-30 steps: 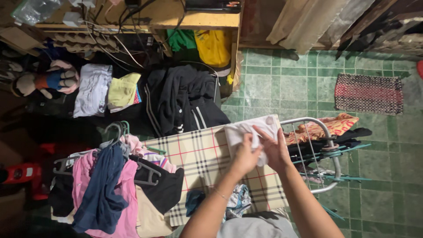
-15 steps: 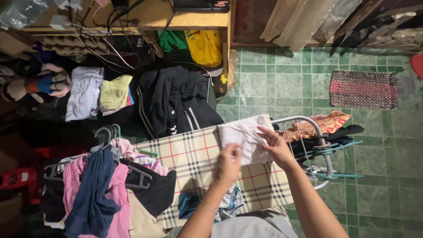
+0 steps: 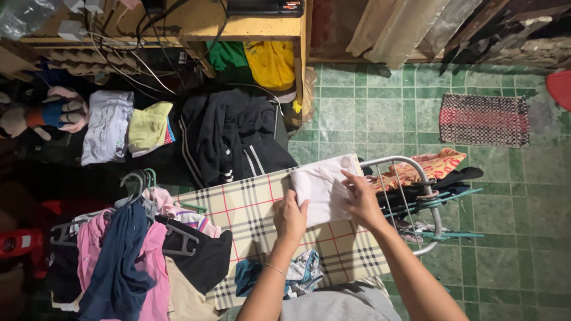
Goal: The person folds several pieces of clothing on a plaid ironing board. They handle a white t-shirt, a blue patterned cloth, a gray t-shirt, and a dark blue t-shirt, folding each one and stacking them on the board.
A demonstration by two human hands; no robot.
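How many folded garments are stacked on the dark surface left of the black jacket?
2: a white folded garment beside the stuffed toy, and a yellow-green one between it and the black jacket. More may lie hidden underneath.

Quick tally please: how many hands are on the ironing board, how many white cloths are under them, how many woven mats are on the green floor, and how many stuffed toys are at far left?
Hands on the plaid ironing board: 2, left hand and right hand
Folded white cloth: 1
Woven striped floor mat: 1
Stuffed toy: 1
Total: 5
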